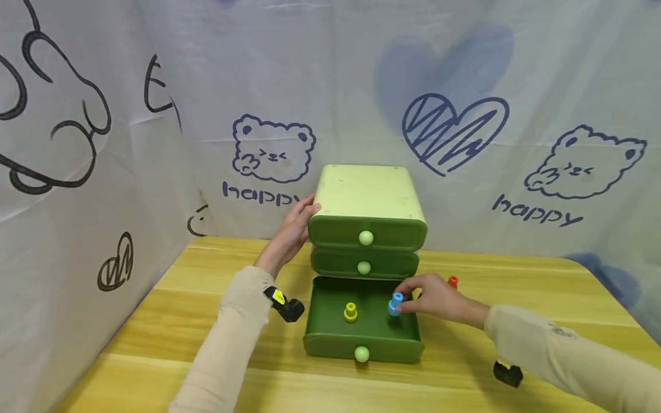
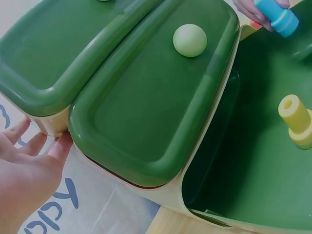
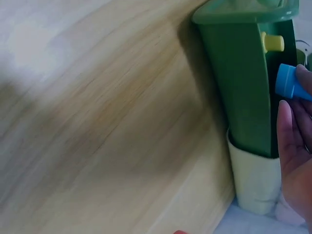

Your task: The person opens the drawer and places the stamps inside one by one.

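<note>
Left hand point(image 1: 291, 229), fingers straight, rests flat against left side of drawer cabinet point(image 1: 368, 192). Cabinet pale green, three dark green drawers, three round knobs; bottom drawer point(image 1: 361, 321) is pulled open. Inside: one yellow peg point(image 1: 350, 311), upright. Right hand point(image 1: 436, 298) pinches one blue peg point(image 1: 395, 303) over drawer. One orange peg point(image 1: 453, 281) on table point(image 1: 155, 344) behind.

Small blue peg point(image 1: 395, 303), tilted, over the open bottom drawer point(image 1: 361, 335).

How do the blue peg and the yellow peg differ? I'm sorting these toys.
The small blue plastic peg is pinched in the right hand, above the open bottom drawer; the small yellow plastic peg stands upright on the drawer floor, untouched. They differ in colour. Both share a similar stepped shape.
</note>
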### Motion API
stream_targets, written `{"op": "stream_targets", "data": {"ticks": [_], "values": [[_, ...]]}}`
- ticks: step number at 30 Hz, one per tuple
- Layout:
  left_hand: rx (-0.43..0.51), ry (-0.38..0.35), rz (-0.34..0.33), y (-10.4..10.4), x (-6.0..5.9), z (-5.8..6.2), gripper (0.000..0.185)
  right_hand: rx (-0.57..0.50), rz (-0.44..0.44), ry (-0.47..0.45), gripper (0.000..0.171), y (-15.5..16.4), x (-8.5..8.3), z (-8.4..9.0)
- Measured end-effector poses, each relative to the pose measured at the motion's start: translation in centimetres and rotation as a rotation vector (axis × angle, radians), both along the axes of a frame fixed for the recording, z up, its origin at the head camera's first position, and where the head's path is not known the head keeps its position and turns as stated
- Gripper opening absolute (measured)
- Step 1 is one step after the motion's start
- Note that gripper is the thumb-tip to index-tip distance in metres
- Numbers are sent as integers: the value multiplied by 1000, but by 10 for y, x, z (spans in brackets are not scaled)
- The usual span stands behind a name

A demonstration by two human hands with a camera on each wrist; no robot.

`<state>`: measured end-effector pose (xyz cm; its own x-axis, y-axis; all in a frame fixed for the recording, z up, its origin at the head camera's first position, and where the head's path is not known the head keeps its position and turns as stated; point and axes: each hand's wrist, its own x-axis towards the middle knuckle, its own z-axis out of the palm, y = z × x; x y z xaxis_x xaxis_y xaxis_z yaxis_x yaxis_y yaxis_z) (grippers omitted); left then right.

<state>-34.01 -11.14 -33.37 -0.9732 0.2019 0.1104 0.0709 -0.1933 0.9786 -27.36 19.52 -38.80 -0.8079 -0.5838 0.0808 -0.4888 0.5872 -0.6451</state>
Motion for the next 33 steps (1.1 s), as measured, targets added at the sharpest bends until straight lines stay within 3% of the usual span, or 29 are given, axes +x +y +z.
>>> {"op": "stream_targets", "data": {"ticks": [11,33], "values": [[9,6,3,1,2,0,65,48,113,-39,20,-21,-1,-3],[14,-2,8,2,1,-2,65,78,177,-59,15,-48,-8,-19]]}}
